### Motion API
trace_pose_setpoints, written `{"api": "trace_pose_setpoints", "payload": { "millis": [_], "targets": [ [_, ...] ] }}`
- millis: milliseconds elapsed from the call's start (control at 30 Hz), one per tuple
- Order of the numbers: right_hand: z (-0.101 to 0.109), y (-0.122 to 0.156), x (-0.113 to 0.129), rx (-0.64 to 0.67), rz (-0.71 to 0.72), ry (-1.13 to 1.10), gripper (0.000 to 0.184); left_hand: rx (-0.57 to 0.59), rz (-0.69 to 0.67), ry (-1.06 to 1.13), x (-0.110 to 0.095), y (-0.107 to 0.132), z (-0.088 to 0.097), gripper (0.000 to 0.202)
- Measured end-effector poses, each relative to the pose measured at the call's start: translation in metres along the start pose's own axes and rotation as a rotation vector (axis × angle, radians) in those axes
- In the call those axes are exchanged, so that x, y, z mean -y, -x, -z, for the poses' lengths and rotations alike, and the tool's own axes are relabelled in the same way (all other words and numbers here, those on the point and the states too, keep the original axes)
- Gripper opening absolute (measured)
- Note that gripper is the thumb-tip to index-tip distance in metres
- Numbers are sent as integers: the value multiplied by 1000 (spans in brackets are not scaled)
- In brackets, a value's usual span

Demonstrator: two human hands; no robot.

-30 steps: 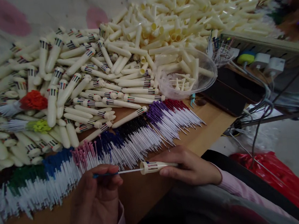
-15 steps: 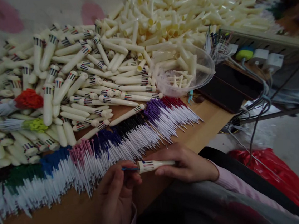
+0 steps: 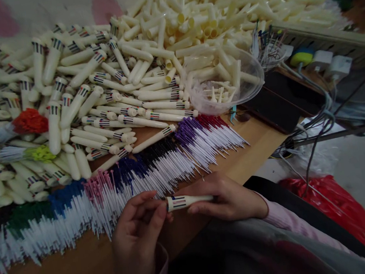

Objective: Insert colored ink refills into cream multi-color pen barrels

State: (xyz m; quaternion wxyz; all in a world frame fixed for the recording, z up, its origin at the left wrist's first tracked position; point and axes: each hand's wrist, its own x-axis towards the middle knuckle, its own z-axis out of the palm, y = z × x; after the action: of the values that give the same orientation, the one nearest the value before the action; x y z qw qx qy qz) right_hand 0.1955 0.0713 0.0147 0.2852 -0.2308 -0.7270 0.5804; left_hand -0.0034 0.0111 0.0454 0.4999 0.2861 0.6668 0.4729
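A cream multicolour pen barrel (image 3: 190,201) lies level above the table's front edge, its slotted end towards the left. Wrapped round its tapered half is my right hand (image 3: 227,198), closed. My left hand (image 3: 139,236) pinches at the slotted end, thumb and fingertips touching its rim. Only a speck of blue from a pen refill shows between those fingertips; the rest of the refill is hidden. Just beyond my hands, white refills with coloured ends lie in a long row: blue (image 3: 66,198), pink (image 3: 99,186), black (image 3: 158,155), purple (image 3: 188,132) and red (image 3: 212,122) among them.
Slotted cream pens (image 3: 89,103) are heaped at the back left, plain cream tubes (image 3: 208,15) at the back right. A clear plastic bowl (image 3: 255,80) holds small cream parts. Dark phones (image 3: 274,109), plugs and cables (image 3: 326,111) lie right. A red bag (image 3: 336,212) sits below.
The blue refill that stuck out between my left fingers and the pen has gone almost wholly into the slotted end. My left hand has moved up against the pen; the right keeps its hold.
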Motion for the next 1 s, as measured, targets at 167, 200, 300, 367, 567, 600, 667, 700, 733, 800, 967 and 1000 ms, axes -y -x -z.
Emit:
{"api": "trace_pose_setpoints", "payload": {
  "millis": [167,200,300,367,567,600,667,700,733,800,967,1000],
  "targets": [
    [0,0,-1,5,-2,42,36,-51,24,-208,-11,-1,3,45],
    [0,0,-1,8,-4,49,36,-40,51,-219,-12,-2,4,48],
    [0,-1,0,15,-16,81,35,24,120,-219,-16,-5,6,55],
    [0,-2,1,22,-26,100,35,82,151,-212,-18,-8,7,56],
    [2,-5,3,56,-50,77,36,199,153,-222,-22,-16,14,52],
    [2,-5,3,52,-50,74,36,205,153,-213,-23,-16,15,52],
    [1,-5,3,30,-48,78,35,217,167,-200,-22,-16,14,54],
    [1,-5,2,20,-48,83,35,211,169,-194,-21,-16,14,56],
    [0,-4,2,14,-50,88,35,185,159,-190,-20,-15,12,57],
    [-1,-3,1,11,-55,94,34,87,102,-199,-16,-11,9,57],
    [-1,-2,0,13,-52,87,35,-43,-42,-282,-9,0,4,55],
    [-1,-3,0,15,-46,89,35,-40,-59,-295,-8,1,5,54]
  ]
}}
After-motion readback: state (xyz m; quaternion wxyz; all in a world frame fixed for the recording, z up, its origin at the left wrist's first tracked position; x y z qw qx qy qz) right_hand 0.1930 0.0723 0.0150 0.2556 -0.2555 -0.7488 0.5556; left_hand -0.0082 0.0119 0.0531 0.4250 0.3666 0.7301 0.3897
